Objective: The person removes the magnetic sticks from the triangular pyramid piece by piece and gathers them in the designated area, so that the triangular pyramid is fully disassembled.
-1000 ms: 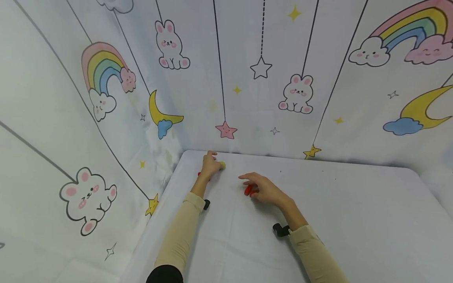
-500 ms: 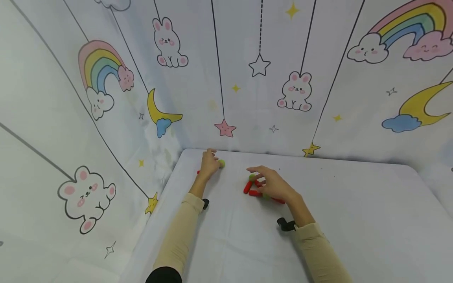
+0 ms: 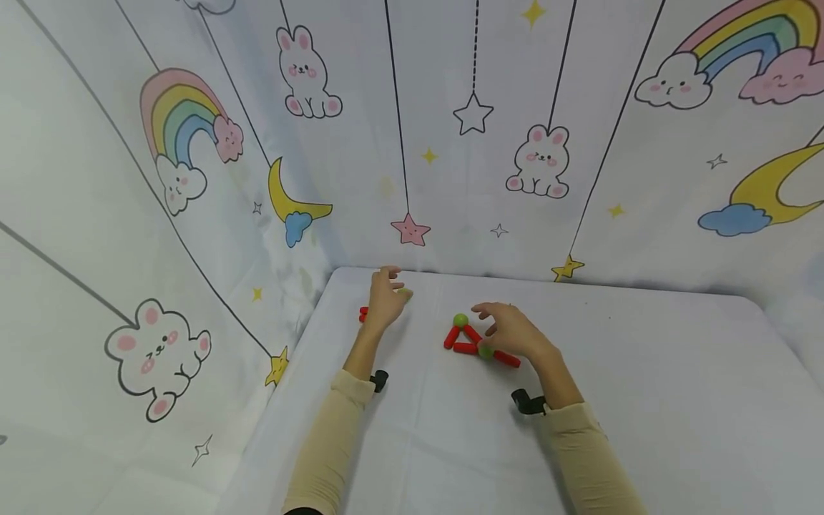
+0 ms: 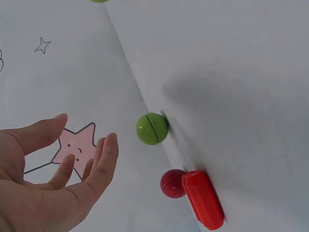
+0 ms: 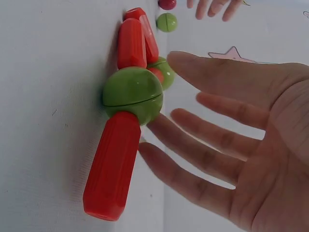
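Note:
My left hand (image 3: 388, 300) hovers with loosely bent fingers near a loose green ball (image 4: 152, 128); a gap separates them in the left wrist view. Beyond that ball lie a red ball (image 4: 172, 183) and a red rod (image 4: 203, 200). Over at the right, my right hand (image 3: 517, 334) is spread beside a figure of red rods and green balls. Three rods form a triangle with one ball (image 3: 460, 320) at its top and another ball (image 3: 486, 351) at its right corner. A further red rod (image 5: 112, 166) sticks out from that corner ball. Whether my right fingertips touch it, I cannot tell.
A white-covered table (image 3: 438, 443) carries everything. At its back and left hangs a white cloth (image 3: 360, 164) printed with rabbits, stars and rainbows. Red pieces (image 3: 363, 315) lie left of my left hand, partly hidden by it. Each wrist wears a black camera (image 3: 529, 403).
My right hand has drawn off to the right, uncovering the red rods and green balls that it mostly hid. My left hand has shifted slightly right, showing more red pieces on its left.

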Demonstrator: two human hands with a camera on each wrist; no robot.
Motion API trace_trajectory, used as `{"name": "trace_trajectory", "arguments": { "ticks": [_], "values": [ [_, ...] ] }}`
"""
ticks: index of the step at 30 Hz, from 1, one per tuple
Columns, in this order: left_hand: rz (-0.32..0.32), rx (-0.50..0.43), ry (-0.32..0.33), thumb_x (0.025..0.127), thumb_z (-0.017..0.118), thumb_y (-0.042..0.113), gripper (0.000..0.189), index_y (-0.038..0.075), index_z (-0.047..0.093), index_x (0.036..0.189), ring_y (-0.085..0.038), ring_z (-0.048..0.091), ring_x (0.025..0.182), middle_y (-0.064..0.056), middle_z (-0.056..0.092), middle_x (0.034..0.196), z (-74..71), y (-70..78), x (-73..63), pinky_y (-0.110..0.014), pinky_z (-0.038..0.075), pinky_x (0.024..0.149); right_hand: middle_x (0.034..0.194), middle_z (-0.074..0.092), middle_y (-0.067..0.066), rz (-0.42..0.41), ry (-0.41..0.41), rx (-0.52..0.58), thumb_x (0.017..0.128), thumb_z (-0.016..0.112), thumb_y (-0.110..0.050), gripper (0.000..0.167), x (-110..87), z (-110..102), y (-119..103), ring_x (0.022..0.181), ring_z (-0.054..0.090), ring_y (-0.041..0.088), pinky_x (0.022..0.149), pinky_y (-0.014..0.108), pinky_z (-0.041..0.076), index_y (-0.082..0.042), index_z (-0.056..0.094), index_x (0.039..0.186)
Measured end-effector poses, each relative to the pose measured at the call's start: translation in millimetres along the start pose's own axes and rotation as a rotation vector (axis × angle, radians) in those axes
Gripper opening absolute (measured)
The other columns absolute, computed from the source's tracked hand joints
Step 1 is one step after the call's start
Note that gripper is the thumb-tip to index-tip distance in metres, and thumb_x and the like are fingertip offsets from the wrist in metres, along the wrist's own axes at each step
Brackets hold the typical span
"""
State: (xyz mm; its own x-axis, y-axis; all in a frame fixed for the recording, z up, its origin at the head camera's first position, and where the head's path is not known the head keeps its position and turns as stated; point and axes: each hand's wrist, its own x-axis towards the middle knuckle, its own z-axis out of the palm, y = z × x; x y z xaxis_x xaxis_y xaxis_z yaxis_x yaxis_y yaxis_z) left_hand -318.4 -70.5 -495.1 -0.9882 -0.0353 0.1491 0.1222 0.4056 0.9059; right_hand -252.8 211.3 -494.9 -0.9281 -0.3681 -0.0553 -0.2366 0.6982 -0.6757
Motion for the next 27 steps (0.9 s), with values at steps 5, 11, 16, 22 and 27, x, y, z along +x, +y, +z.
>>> {"name": "trace_trajectory", "arguments": {
  "ticks": [5,11,16,22,27],
  "values": [
    [-0.001,-0.016,-0.001,0.093,0.076,0.002,0.055,0.001,0.051,0.142,-0.035,0.062,0.126,-0.021,0.047,0.139,4.4,8.3,-15.2,-0.042,0.059,0.094,0.127,0.069,0.013,0.055,-0.032,-0.094,0.082,0.088,-0.01,0.068,2.1,2.4,-1.4,0.098,0.072,0.022,0.084,0.045,0.06,-0.009,0.06,0.144],
    [0.014,-0.029,-0.009,0.093,0.076,0.003,0.053,0.0,0.053,0.141,-0.039,0.062,0.125,-0.02,0.05,0.136,9.2,5.8,-27.3,-0.045,0.059,0.093,0.123,0.071,0.01,0.071,-0.045,-0.136,0.08,0.089,-0.007,0.069,4.6,8.4,-0.8,0.097,0.07,0.022,0.086,0.046,0.059,-0.011,0.061,0.143],
    [0.011,-0.055,-0.031,0.095,0.073,0.0,0.049,0.001,0.054,0.14,-0.042,0.061,0.127,-0.024,0.049,0.14,10.5,-1.3,-33.0,-0.046,0.059,0.095,0.122,0.07,0.013,0.062,-0.06,-0.092,0.081,0.084,0.002,0.067,4.4,9.1,-2.8,0.093,0.068,0.023,0.076,0.039,0.061,-0.008,0.06,0.143],
    [-0.01,-0.064,-0.029,0.095,0.072,0.0,0.046,-0.003,0.055,0.138,-0.043,0.062,0.125,-0.027,0.049,0.139,10.7,-6.2,-38.6,-0.047,0.059,0.094,0.124,0.068,0.02,0.109,-0.044,0.014,0.083,0.077,0.01,0.063,4.0,9.1,-5.1,0.098,0.07,0.031,0.065,0.034,0.062,-0.003,0.059,0.142],
    [-0.027,-0.069,-0.041,0.095,0.072,0.002,0.045,-0.003,0.056,0.137,-0.039,0.064,0.122,-0.026,0.05,0.139,13.5,-7.7,-44.2,-0.045,0.059,0.093,0.124,0.068,0.023,0.152,0.001,0.025,0.083,0.075,0.009,0.059,4.0,9.8,-5.1,0.106,0.071,0.036,0.068,0.034,0.063,0.0,0.061,0.14]
  ]
}}
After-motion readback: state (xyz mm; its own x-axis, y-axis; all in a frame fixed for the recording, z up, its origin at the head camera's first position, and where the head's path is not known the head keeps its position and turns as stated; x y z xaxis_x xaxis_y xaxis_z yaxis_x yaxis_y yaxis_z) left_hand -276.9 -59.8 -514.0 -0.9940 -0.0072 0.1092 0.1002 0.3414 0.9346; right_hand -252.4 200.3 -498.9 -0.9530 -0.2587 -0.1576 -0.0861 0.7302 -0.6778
